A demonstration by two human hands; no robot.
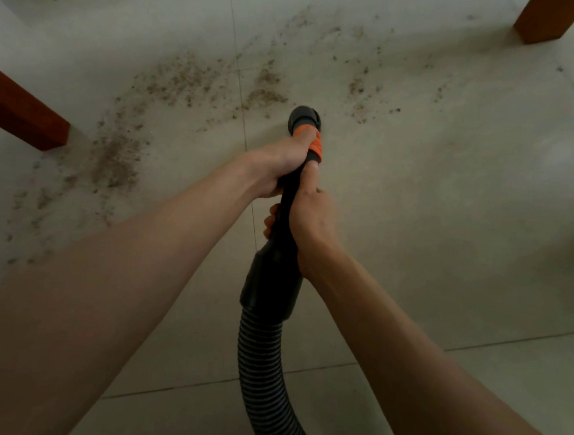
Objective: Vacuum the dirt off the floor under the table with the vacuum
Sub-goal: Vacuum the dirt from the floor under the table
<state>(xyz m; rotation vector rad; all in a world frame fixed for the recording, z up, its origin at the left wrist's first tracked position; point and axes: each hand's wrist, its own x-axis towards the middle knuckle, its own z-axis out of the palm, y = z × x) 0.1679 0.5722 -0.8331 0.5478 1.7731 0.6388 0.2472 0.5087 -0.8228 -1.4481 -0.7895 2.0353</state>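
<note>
Because both hands curl round the black plastic vacuum wand [289,197], left hand [275,168] nearer its orange-collared nozzle [303,120], the nozzle points steadily at the brown dirt [186,79] just beyond it.

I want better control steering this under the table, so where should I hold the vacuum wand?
Hold the rigid black wand, not the ribbed hose, which would flex. Come from either side, as both hands do: the left hand wraps it just behind the orange collar near the nozzle, the right hand lower, above the cuff.
</note>
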